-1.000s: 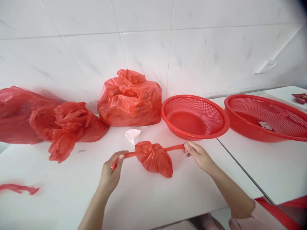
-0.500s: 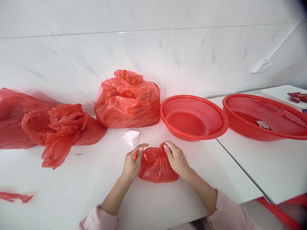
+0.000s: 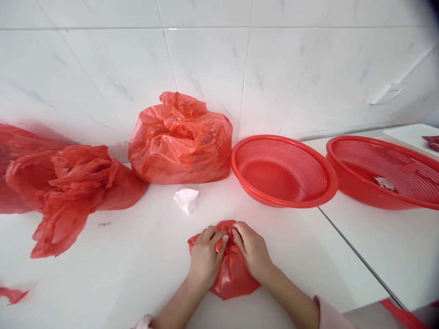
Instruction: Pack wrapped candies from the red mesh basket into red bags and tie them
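A small red plastic bag (image 3: pixel 235 276) rests on the white table near its front, gathered at the top and bulging below. My left hand (image 3: pixel 207 253) is closed on the gathered part from the left, thumb against the fingers. From the other side my right hand (image 3: pixel 252 249) pinches a twisted end of the bag between thumb and forefinger. The two hands nearly meet over the bag's neck. Whatever the bag contains is hidden by the plastic.
Behind lie a crumpled white paper (image 3: pixel 187 199) and a large red bag (image 3: pixel 181 146). More red bags (image 3: pixel 82 183) sit at the left. Two red baskets, a round one (image 3: pixel 274 178) and another (image 3: pixel 363 194) with a small packet (image 3: pixel 384 183) inside, stand at the right. The tiled wall (image 3: pixel 206 59) closes the back.
My left hand has moved inward, from beside the bag onto its gathered top, and closed there. My right hand keeps its pinch. The bag sits lower in view, partly because the camera has shifted.
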The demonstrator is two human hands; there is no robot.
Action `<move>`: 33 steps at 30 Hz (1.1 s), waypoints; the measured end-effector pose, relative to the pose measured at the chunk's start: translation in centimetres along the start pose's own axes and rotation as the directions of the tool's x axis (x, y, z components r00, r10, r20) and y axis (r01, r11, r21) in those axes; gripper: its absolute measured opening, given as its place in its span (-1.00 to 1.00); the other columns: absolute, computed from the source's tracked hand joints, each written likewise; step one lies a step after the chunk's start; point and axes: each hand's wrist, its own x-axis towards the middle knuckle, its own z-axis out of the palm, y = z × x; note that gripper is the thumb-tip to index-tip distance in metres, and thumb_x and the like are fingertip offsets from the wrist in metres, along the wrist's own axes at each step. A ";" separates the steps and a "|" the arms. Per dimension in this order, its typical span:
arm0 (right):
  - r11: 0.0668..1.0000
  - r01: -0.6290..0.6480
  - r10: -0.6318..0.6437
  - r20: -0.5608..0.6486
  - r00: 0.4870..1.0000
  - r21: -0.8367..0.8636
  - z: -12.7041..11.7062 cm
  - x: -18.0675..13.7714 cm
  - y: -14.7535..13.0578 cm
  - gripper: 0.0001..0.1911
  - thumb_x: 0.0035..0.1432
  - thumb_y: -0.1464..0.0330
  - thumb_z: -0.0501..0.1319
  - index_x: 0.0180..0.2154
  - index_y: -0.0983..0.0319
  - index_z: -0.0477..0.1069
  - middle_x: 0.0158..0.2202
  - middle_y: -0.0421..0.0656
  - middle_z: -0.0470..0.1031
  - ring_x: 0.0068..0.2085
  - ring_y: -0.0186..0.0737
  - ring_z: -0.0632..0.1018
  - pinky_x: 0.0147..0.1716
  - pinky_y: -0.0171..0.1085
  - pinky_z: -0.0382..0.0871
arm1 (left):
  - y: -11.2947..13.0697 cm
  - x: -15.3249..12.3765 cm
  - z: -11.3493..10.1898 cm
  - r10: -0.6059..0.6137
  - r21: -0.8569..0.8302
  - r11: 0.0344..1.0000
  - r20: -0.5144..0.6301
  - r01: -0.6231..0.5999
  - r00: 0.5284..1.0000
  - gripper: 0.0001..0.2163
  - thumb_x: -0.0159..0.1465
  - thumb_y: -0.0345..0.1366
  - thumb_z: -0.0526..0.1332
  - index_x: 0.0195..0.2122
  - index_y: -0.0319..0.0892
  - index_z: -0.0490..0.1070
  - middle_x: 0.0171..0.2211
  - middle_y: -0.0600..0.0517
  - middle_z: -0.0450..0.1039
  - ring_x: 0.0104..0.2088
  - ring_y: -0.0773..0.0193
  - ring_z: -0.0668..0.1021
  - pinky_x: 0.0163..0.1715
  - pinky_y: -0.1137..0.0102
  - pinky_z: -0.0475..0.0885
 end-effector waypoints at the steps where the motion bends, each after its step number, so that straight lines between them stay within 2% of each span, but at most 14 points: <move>1: 1.000 -0.006 0.006 0.013 1.000 0.001 0.3 -0.1 0.3 -0.75 0.38 0.29 -0.12 -0.34 0.15 0.21 -0.41 -0.22 0.40 -0.41 -0.26 0.41 -0.40 -0.28 0.25 | -0.2 0.0 0.2 -0.008 -0.007 1.000 0.009 0.008 1.000 -0.63 0.42 -0.15 -0.08 -0.23 -0.07 0.52 -0.32 0.00 0.41 -0.30 0.20 0.48 -0.25 0.28 0.40; 8: 1.000 0.002 -0.001 0.023 1.000 -0.009 1.3 0.4 1.3 -0.75 0.37 0.30 -0.10 -0.37 0.17 0.19 -0.47 -0.26 0.34 -0.46 -0.31 0.35 -0.43 -0.31 0.16 | -1.1 0.4 1.1 -0.056 -0.074 0.996 0.042 0.059 0.998 -0.60 0.42 -0.11 -0.11 -0.32 -0.13 0.46 -0.34 0.00 0.40 -0.31 0.19 0.46 -0.25 0.29 0.37; 10: 0.996 -0.042 0.039 0.046 0.998 0.081 0.8 0.7 1.4 -0.74 0.36 0.26 -0.06 -0.39 0.18 0.20 -0.48 -0.26 0.33 -0.46 -0.31 0.34 -0.42 -0.30 0.18 | -1.0 0.6 0.2 -0.073 -0.111 0.991 0.071 0.080 0.995 -0.59 0.42 -0.09 -0.12 -0.33 -0.14 0.46 -0.34 0.00 0.42 -0.32 0.22 0.48 -0.25 0.33 0.40; 12: 0.952 -0.129 0.114 0.067 0.991 0.276 -0.3 0.8 1.6 -0.71 0.33 0.20 0.00 -0.41 0.19 0.23 -0.47 -0.24 0.34 -0.44 -0.30 0.36 -0.40 -0.30 0.23 | -0.8 0.8 -1.5 -0.122 -0.201 0.969 0.106 0.142 0.987 -0.59 0.42 -0.07 -0.12 -0.27 -0.13 0.46 -0.28 0.01 0.45 -0.27 0.24 0.52 -0.21 0.37 0.42; 13: 0.900 -0.173 0.157 0.072 0.985 0.400 -1.1 0.8 1.6 -0.71 0.31 0.17 0.04 -0.40 0.19 0.27 -0.42 -0.21 0.38 -0.39 -0.29 0.40 -0.35 -0.29 0.27 | -0.7 0.8 -2.5 -0.161 -0.249 0.951 0.102 0.182 0.982 -0.60 0.41 -0.06 -0.11 -0.22 -0.12 0.46 -0.23 0.00 0.47 -0.23 0.24 0.53 -0.18 0.38 0.42; 15: 0.721 -0.225 0.224 0.087 0.971 0.656 -2.7 0.6 1.5 -0.72 0.28 0.15 0.10 -0.36 0.20 0.33 -0.26 -0.15 0.45 -0.24 -0.24 0.46 -0.22 -0.26 0.33 | -0.7 0.3 -4.5 -0.250 -0.307 0.918 0.042 0.251 0.967 -0.62 0.39 -0.02 -0.07 -0.23 -0.11 0.45 -0.20 0.01 0.48 -0.20 0.23 0.52 -0.17 0.39 0.40; 17: 0.485 -0.225 0.215 0.134 0.967 0.845 -4.1 0.3 1.1 -0.72 0.27 0.14 0.12 -0.39 0.19 0.32 -0.24 -0.14 0.46 -0.17 -0.21 0.47 -0.12 -0.21 0.34 | -0.9 -0.5 -6.0 -0.300 -0.262 0.924 -0.041 0.279 0.953 -0.61 0.36 0.02 -0.03 -0.42 -0.13 0.37 -0.39 0.05 0.42 -0.35 0.25 0.47 -0.32 0.42 0.37; 18: 0.368 -0.224 0.185 0.165 0.969 0.903 -4.7 0.2 0.9 -0.69 0.27 0.15 0.11 -0.44 0.19 0.27 -0.34 -0.18 0.44 -0.22 -0.23 0.47 -0.12 -0.20 0.35 | -1.0 -1.0 -6.5 -0.301 -0.215 0.935 -0.065 0.282 0.951 -0.59 0.34 0.03 -0.02 -0.51 -0.13 0.29 -0.50 0.08 0.34 -0.45 0.27 0.40 -0.41 0.43 0.32; 20: 0.190 -0.216 0.144 0.190 0.971 0.958 -5.4 0.3 0.4 -0.62 0.28 0.17 0.11 -0.53 0.19 0.14 -0.56 -0.28 0.23 -0.43 -0.31 0.39 -0.20 -0.21 0.37 | -1.3 -2.2 -7.0 -0.296 -0.121 0.951 -0.097 0.284 0.950 -0.57 0.33 0.04 -0.03 -0.59 -0.12 0.14 -0.61 0.12 0.16 -0.56 0.31 0.25 -0.53 0.44 0.19; 22: 0.127 -0.207 0.180 0.183 0.967 0.970 -5.7 0.7 0.4 -0.58 0.28 0.20 0.13 -0.55 0.19 0.05 -0.62 -0.34 0.04 -0.55 -0.38 0.22 -0.28 -0.25 0.36 | -1.8 -3.2 -7.2 -0.298 -0.050 0.954 -0.150 0.294 0.943 -0.57 0.34 0.01 -0.07 -0.59 -0.12 0.11 -0.62 0.12 0.11 -0.57 0.30 0.20 -0.55 0.42 0.11; 25: 0.150 -0.235 0.277 0.187 0.943 0.960 -5.5 1.3 1.4 -0.53 0.26 0.16 0.16 -0.56 0.19 0.01 -0.62 -0.37 -0.08 -0.58 -0.41 0.08 -0.35 -0.27 0.34 | -2.6 -4.3 -7.4 -0.321 0.000 0.945 -0.183 0.327 0.929 -0.59 0.34 0.00 -0.08 -0.59 -0.11 0.09 -0.62 0.12 0.08 -0.57 0.29 0.17 -0.55 0.41 0.06; 28: 0.239 -0.253 0.329 0.167 0.929 0.938 -4.9 1.5 2.9 -0.50 0.25 0.09 0.14 -0.57 0.18 -0.02 -0.63 -0.38 -0.13 -0.59 -0.41 0.03 -0.39 -0.26 0.32 | -3.0 -5.1 -7.6 -0.394 -0.031 0.919 -0.088 0.393 0.915 -0.58 0.32 0.05 -0.07 -0.58 -0.10 0.05 -0.60 0.13 0.02 -0.56 0.29 0.14 -0.53 0.41 0.06; 31: 0.509 -0.200 0.313 0.037 0.949 0.837 -4.7 1.0 3.5 -0.50 0.28 0.07 0.09 -0.57 0.18 0.00 -0.63 -0.37 -0.06 -0.58 -0.40 0.09 -0.40 -0.26 0.28 | -2.5 -5.5 -8.5 -0.467 -0.095 0.875 0.084 0.474 0.880 -0.56 0.32 0.08 -0.08 -0.59 -0.11 0.04 -0.59 0.12 0.01 -0.52 0.27 0.16 -0.48 0.41 0.14; 33: 0.696 -0.178 0.263 -0.016 0.965 0.696 -5.2 0.5 2.8 -0.51 0.29 0.08 0.08 -0.57 0.18 0.01 -0.62 -0.35 0.01 -0.56 -0.39 0.14 -0.44 -0.29 0.22 | -1.7 -5.5 -9.3 -0.379 -0.186 0.886 0.240 0.425 0.894 -0.52 0.34 0.07 -0.10 -0.60 -0.13 0.14 -0.53 0.07 0.18 -0.45 0.24 0.27 -0.37 0.40 0.25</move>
